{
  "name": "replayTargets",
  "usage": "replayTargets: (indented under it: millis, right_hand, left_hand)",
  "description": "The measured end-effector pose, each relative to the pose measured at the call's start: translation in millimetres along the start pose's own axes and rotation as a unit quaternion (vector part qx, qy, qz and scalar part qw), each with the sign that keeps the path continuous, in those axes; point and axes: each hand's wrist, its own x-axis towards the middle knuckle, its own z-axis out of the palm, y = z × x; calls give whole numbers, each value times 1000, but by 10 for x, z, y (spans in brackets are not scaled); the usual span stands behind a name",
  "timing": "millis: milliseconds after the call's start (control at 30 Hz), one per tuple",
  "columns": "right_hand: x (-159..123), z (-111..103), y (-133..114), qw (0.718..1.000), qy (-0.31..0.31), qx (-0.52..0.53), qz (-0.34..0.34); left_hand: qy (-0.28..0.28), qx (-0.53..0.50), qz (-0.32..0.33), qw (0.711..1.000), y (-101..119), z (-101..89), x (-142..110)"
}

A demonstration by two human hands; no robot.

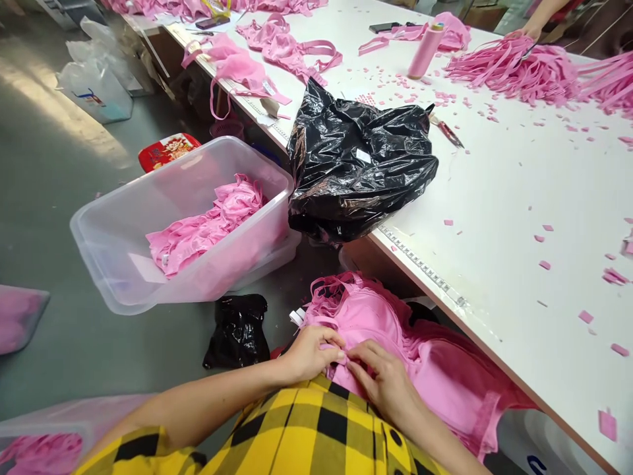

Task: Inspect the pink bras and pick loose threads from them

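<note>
A pile of pink bras (373,316) lies in my lap, just below the table edge. My left hand (311,353) is closed, thumb and fingers pinching the pink fabric near the front of the pile. Close beside it, my right hand (378,373) is bent with thumb and index finger pressed on the same piece of bra. The fingertips of both hands almost meet. Exactly which part of the bra lies between them is too small to make out. White tags (297,316) stick out at the pile's left side.
A clear plastic bin (123,224) holding pink bras (208,224) stands at the left. On the white table (494,191) lie a black plastic bag (361,165), snips (448,130), a thread cone (426,51) and pink scraps. Another person's hand (534,26) touches pink straps (519,69).
</note>
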Motion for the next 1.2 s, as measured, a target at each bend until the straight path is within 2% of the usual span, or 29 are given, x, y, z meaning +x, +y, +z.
replayTargets:
  millis: [133,267,367,467,567,633,667,833,1000,1200]
  right_hand:
    - [68,-52,-6,999,-45,-11,-26]
    - [103,-101,-51,993,-81,-90,10]
    - [98,-76,-54,986,-102,-130,13]
    - [73,-4,1,987,-98,-125,3]
    - [47,72,66,990,-81,-111,-3]
    - [39,105,82,992,-71,-105,-8]
    - [38,112,78,993,-66,-100,-11]
    - [53,9,5,995,-69,-69,-4]
    - [116,-214,-21,991,-125,-23,-41]
    - [236,-358,-102,963,-186,-144,-134]
  left_hand:
    - [-11,-115,-74,991,-24,14,14]
    - [-18,-183,-102,978,-84,57,47]
    - [-20,-198,-104,974,-122,94,63]
    - [-33,-153,-73,985,-116,64,52]
    - [-71,-13,58,996,-79,-49,14]
    - [-91,75,132,984,-69,-124,-17]
    - [-88,102,148,980,-75,-147,-32]
    - [10,127,143,981,-151,-99,-58]
    - [4,153,101,983,-90,-52,-34]
    - [20,165,74,983,37,-74,-29]
